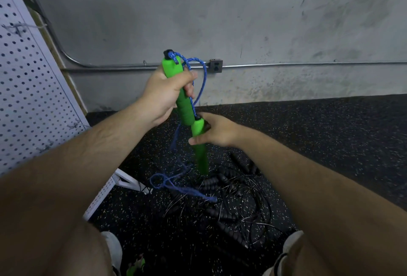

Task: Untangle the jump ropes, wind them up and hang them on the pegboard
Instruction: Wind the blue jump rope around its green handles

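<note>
Your forearms (77, 165) reach in from the bottom edge, with the pegboard (26, 90) standing to the left. Your left hand (165, 95) is wrapped round the upper green handle (172, 66), and your right hand (217, 131) holds the lower green handle (200, 157) just beneath it, nearly end to end. The blue rope (167, 182) loops from both handles and hangs over the tangled black ropes (231, 198) on the floor (330, 132).
</note>
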